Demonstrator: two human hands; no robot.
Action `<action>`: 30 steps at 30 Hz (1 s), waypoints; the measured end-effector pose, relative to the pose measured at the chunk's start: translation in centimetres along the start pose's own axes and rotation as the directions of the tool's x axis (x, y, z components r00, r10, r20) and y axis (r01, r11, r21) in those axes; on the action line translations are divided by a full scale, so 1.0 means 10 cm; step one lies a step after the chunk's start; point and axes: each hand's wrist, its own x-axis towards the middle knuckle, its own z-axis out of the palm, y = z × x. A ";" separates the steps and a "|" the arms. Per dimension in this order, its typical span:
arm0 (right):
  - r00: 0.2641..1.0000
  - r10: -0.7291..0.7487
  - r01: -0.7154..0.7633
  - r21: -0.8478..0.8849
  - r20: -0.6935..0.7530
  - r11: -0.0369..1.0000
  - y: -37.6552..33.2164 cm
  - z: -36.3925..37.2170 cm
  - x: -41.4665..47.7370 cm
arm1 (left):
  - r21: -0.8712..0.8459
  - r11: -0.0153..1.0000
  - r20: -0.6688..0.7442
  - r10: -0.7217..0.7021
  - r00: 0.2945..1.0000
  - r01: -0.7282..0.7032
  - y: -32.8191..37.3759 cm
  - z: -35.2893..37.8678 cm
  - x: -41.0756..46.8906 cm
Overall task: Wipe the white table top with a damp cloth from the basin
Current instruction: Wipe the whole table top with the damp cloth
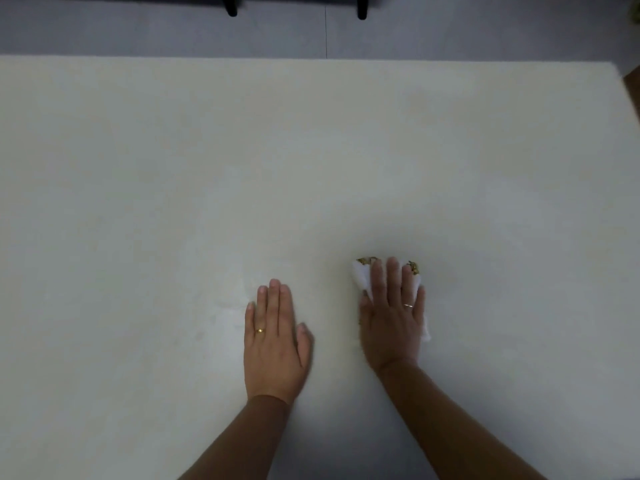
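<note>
A white counter [311,161] fills nearly the whole frame, seen from above. Beyond its far edge, at the top, lies a strip of grey floor [138,29] with two dark furniture legs [362,8].

Two bare forearms reach in from the bottom edge. The left hand [273,341], lower centre, lies flat and empty on the counter, fingers straight and close together. The right hand [391,317], just right of centre, presses palm-down on a cloth [362,277], fingers spread flat over it rather than curled around it. Each hand wears a ring.

The cloth is white with a gold-patterned edge, bunched small; parts of it show past the fingertips and at the hand's right side. It looks soft, light and limp, so it should slide easily under a flat palm and is best controlled by pressing from above. A faint wet sheen shows left of the left hand. No basin is visible.
</note>
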 end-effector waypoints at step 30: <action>1.000 0.004 -0.004 0.015 -0.013 1.000 0.15 0.17 -1.22 | 0.036 0.995 -0.021 -0.094 0.995 0.094 -0.03 0.20 -1.02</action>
